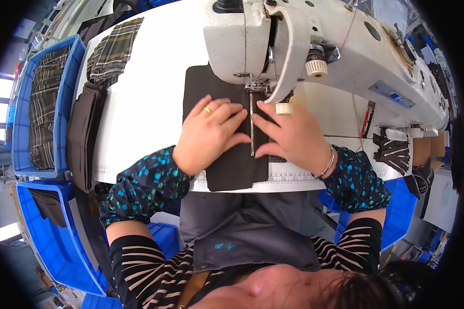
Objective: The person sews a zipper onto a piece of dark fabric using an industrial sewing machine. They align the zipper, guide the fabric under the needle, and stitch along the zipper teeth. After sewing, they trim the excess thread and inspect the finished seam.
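A dark brown fabric piece [231,172] lies flat on the white sewing table, its near end reaching the front edge. Down it runs a zipper [252,129] with pale teeth, its far end at the presser foot [255,86] of a white sewing machine [232,46]. My left hand [209,133] rests on the fabric left of the zipper, fingers stretched out. On the other side, my right hand [291,135] has its fingers extended toward the zipper, the fingertips close beside it. The machine's lever and knob partly hide the back of the right hand.
Plaid cloth pieces [113,54] and a stack of dark folded fabric [82,139] lie on the left. A blue bin [19,149] beside them holds more plaid pieces. At right are a red-handled tool [367,119] and a bundle of dark strips [393,149].
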`<control>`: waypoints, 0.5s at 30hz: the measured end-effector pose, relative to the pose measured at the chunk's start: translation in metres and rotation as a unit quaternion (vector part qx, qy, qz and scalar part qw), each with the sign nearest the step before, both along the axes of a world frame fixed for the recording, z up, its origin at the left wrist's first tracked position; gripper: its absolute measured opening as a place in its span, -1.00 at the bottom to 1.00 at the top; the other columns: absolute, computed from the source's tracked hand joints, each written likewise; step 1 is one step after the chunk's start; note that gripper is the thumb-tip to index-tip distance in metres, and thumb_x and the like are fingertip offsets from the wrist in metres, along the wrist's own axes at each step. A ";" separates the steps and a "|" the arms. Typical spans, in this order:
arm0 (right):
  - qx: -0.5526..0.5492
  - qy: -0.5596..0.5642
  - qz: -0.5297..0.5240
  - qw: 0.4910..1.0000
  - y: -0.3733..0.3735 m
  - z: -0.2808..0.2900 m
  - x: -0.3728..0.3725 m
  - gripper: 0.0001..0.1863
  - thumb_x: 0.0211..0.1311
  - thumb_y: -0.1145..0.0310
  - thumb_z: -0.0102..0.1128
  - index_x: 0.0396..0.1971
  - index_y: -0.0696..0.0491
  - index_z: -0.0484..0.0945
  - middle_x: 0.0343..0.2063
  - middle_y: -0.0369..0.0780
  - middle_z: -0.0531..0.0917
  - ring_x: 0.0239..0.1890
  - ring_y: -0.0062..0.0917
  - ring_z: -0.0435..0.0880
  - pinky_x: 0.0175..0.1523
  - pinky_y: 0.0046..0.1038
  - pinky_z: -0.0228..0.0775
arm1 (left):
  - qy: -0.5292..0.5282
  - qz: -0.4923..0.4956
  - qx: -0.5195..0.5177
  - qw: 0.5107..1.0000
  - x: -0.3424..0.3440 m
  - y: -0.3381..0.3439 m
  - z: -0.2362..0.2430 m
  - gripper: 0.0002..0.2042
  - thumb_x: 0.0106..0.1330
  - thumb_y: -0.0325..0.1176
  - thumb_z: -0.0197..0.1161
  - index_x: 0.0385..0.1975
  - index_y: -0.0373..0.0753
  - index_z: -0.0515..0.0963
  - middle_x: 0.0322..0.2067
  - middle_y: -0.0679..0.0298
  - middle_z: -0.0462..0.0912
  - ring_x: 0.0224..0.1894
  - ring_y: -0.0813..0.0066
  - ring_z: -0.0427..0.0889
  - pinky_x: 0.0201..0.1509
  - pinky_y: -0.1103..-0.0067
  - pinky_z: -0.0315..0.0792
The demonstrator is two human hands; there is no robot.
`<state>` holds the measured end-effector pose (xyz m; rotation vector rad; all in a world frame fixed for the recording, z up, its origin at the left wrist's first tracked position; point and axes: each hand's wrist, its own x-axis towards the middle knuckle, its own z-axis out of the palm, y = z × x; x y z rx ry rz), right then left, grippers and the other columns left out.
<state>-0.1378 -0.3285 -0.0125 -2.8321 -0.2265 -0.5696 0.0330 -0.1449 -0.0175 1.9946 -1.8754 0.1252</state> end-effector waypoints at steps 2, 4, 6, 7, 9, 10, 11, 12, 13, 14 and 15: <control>-0.011 0.039 -0.006 0.999 0.006 -0.001 -0.007 -0.16 -0.21 -0.14 0.52 0.08 0.12 0.64 -0.04 -0.13 0.63 0.15 -0.20 0.56 0.32 -0.16 0.39 | 0.010 -0.010 -0.002 1.000 -0.006 0.005 -0.001 -0.36 0.06 0.00 0.50 0.12 -0.26 0.65 0.17 0.21 0.64 0.25 0.13 0.58 0.35 0.20 0.45; -0.031 0.034 -0.006 0.999 0.011 0.002 -0.008 -0.14 -0.21 -0.15 0.52 0.09 0.13 0.64 -0.05 -0.14 0.63 0.16 -0.21 0.55 0.34 -0.15 0.38 | 0.009 -0.006 0.006 1.000 -0.011 0.007 0.001 -0.34 0.06 0.01 0.50 0.13 -0.27 0.64 0.18 0.21 0.64 0.27 0.14 0.57 0.36 0.22 0.45; -0.033 0.039 -0.007 0.999 0.011 0.001 -0.007 -0.10 -0.23 -0.17 0.51 0.11 0.14 0.63 -0.03 -0.13 0.64 0.19 -0.22 0.55 0.38 -0.12 0.34 | -0.011 -0.007 0.015 1.000 -0.010 0.007 0.004 -0.31 0.04 0.03 0.49 0.15 -0.28 0.63 0.19 0.21 0.64 0.27 0.15 0.57 0.35 0.26 0.45; -0.035 0.042 -0.007 0.998 0.011 0.001 -0.007 -0.10 -0.23 -0.18 0.51 0.12 0.14 0.62 -0.03 -0.13 0.65 0.19 -0.22 0.55 0.38 -0.11 0.34 | -0.014 -0.009 0.016 1.000 -0.009 0.007 0.004 -0.31 0.04 0.04 0.49 0.15 -0.28 0.63 0.19 0.21 0.64 0.26 0.16 0.58 0.34 0.26 0.46; -0.039 0.039 -0.012 0.998 0.009 0.000 -0.004 -0.10 -0.23 -0.19 0.51 0.11 0.13 0.63 -0.04 -0.12 0.65 0.19 -0.21 0.55 0.38 -0.11 0.33 | -0.016 -0.009 0.015 1.000 -0.006 0.003 0.005 -0.30 0.04 0.05 0.48 0.15 -0.28 0.63 0.19 0.22 0.64 0.24 0.17 0.59 0.32 0.28 0.46; -0.040 0.034 -0.016 0.998 0.008 -0.002 -0.001 -0.10 -0.23 -0.19 0.51 0.10 0.13 0.64 -0.05 -0.12 0.65 0.19 -0.21 0.55 0.38 -0.12 0.33 | -0.016 -0.007 0.012 1.000 -0.004 0.000 0.005 -0.30 0.04 0.06 0.48 0.15 -0.27 0.64 0.18 0.23 0.65 0.22 0.17 0.60 0.31 0.29 0.47; -0.041 0.029 -0.021 0.999 0.006 -0.004 0.001 -0.11 -0.23 -0.19 0.51 0.10 0.13 0.65 -0.06 -0.11 0.65 0.18 -0.21 0.55 0.38 -0.12 0.33 | -0.016 -0.005 0.009 1.000 -0.001 -0.002 0.005 -0.30 0.04 0.07 0.48 0.15 -0.27 0.64 0.18 0.24 0.65 0.20 0.18 0.61 0.30 0.30 0.47; -0.035 0.022 -0.023 0.999 0.004 -0.007 0.003 -0.14 -0.23 -0.19 0.51 0.06 0.12 0.66 -0.09 -0.11 0.66 0.17 -0.21 0.55 0.38 -0.12 0.33 | -0.021 -0.004 0.005 1.000 0.001 -0.006 0.005 -0.30 0.04 0.07 0.48 0.14 -0.27 0.65 0.17 0.25 0.66 0.19 0.19 0.61 0.30 0.31 0.46; -0.029 0.015 -0.024 0.999 0.001 -0.010 0.006 -0.16 -0.23 -0.19 0.51 0.02 0.12 0.67 -0.11 -0.11 0.66 0.16 -0.21 0.55 0.37 -0.12 0.32 | -0.026 -0.004 0.002 1.000 0.003 -0.010 0.005 -0.30 0.03 0.07 0.48 0.14 -0.27 0.65 0.16 0.26 0.67 0.18 0.20 0.61 0.30 0.32 0.46; -0.024 0.009 -0.026 0.999 -0.001 -0.011 0.007 -0.19 -0.23 -0.19 0.51 -0.02 0.12 0.69 -0.13 -0.11 0.66 0.15 -0.20 0.55 0.37 -0.13 0.32 | -0.031 -0.003 -0.001 1.000 0.005 -0.014 0.005 -0.30 0.03 0.08 0.48 0.13 -0.27 0.66 0.15 0.27 0.68 0.17 0.20 0.62 0.30 0.33 0.45; -0.021 0.007 -0.026 0.999 -0.003 -0.009 0.009 -0.22 -0.22 -0.19 0.51 -0.07 0.12 0.69 -0.14 -0.11 0.66 0.14 -0.20 0.56 0.37 -0.13 0.32 | -0.036 0.000 -0.007 0.999 0.007 -0.016 0.005 -0.31 0.04 0.09 0.48 0.12 -0.26 0.67 0.12 0.28 0.69 0.17 0.23 0.62 0.30 0.34 0.44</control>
